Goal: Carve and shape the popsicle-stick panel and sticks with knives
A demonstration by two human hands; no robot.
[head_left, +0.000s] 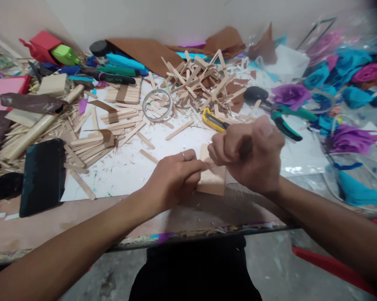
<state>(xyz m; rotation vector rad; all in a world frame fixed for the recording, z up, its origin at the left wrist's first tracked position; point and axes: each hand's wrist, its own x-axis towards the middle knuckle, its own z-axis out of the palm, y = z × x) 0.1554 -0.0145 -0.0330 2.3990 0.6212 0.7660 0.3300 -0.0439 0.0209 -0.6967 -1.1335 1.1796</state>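
My left hand (pixel 177 177), with a ring on one finger, is closed in a pinch. Its fingertips meet my right hand over a flat tan wooden piece (pixel 212 182) near the table's front edge. Something thin and small may be between the fingertips, but it is too blurred to name. My right hand (pixel 249 152) is curled into a fist with the thumb on top; whatever it may hold is hidden. Just behind it shows a yellow and black utility knife (pixel 214 120), its near end covered by the hand.
Craft sticks (pixel 197 81) lie heaped at the back on white paper (pixel 128 163). A tape roll (pixel 157 105) and green-handled pliers (pixel 285 123) are nearby. A black phone (pixel 42 177) lies at left; crepe paper flowers (pixel 348 79) crowd the right.
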